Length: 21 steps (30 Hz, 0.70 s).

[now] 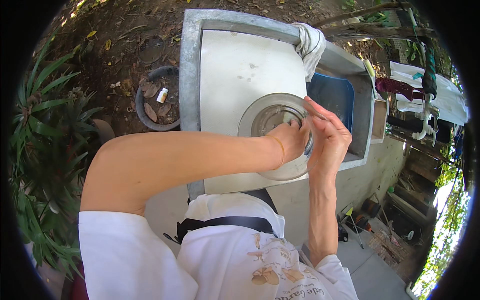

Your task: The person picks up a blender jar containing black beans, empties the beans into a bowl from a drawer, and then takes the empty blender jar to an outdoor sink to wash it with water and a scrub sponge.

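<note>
A wide clear glass bowl [255, 107] is held over the white textured board of the concrete sink. My left hand [289, 140], with a thin yellow band at the wrist, reaches inside it. The fingers press a small pale wad [288, 117], perhaps a sponge or cloth, against the inner wall; the glass partly blurs it. My right hand [330, 133] grips the bowl's rim on the right side, thumb and fingers around the glass. Under the bowl, the white board [243, 67] bears a few grey smudges.
A striped cloth [312, 47] hangs over the rim of the concrete sink [191, 75]. Right of the board, a blue basin [332, 99] sits in the sink's compartment. Beyond are a tap [427, 116] and a loofah-like scrubber [369, 69]. A small white bottle [162, 95] lies inside a round planter.
</note>
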Available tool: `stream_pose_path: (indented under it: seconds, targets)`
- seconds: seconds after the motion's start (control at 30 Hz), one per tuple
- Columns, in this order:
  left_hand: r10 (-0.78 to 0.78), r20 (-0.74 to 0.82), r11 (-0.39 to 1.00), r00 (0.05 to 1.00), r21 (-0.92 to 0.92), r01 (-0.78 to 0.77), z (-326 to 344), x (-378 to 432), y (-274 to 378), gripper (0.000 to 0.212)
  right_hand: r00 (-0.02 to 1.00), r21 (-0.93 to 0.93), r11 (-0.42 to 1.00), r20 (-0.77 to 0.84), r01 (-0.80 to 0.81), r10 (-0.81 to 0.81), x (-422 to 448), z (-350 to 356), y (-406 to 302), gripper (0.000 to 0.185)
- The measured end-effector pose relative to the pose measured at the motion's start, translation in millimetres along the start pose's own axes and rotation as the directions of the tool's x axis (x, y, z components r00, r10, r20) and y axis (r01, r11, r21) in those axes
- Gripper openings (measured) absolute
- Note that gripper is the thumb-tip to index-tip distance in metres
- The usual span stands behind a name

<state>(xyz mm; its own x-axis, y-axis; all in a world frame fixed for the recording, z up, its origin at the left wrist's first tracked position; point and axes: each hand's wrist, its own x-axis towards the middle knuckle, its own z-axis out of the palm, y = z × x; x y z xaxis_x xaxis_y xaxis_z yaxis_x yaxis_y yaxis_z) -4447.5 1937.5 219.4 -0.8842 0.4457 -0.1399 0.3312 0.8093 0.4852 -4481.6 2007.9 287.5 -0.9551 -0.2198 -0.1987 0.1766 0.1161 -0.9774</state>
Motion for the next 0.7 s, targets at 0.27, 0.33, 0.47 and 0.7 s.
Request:
stream_pose_path:
  seconds: [0.27, 0.33, 0.47, 0.7]
  targets:
    - [-0.133, 0.080, 0.980, 0.988, 0.161, 0.119, -9.1, 2.9, -14.3, 0.078, 0.999, -0.005, 1.000, 0.054, 0.006, -0.005, 7.9, 4.8, -1.3, 0.032]
    - [-0.162, 0.101, 0.980, 0.982, 0.132, 0.148, -11.5, 4.7, -16.1, 0.080, 0.997, 0.010, 1.000, 0.074, 0.002, -0.003, 9.4, 3.4, -0.6, 0.033]
    - [-0.212, 0.153, 0.977, 0.965, 0.040, 0.208, -15.7, 3.4, -17.8, 0.084, 0.995, -0.022, 1.000, 0.094, -0.014, 0.016, 10.5, 2.1, -0.8, 0.036]
    - [-0.239, 0.047, 0.963, 0.970, -0.115, 0.243, -15.7, -11.4, -26.9, 0.073, 0.981, -0.001, 0.999, 0.191, 0.038, -0.037, 9.8, 5.3, 3.0, 0.033]
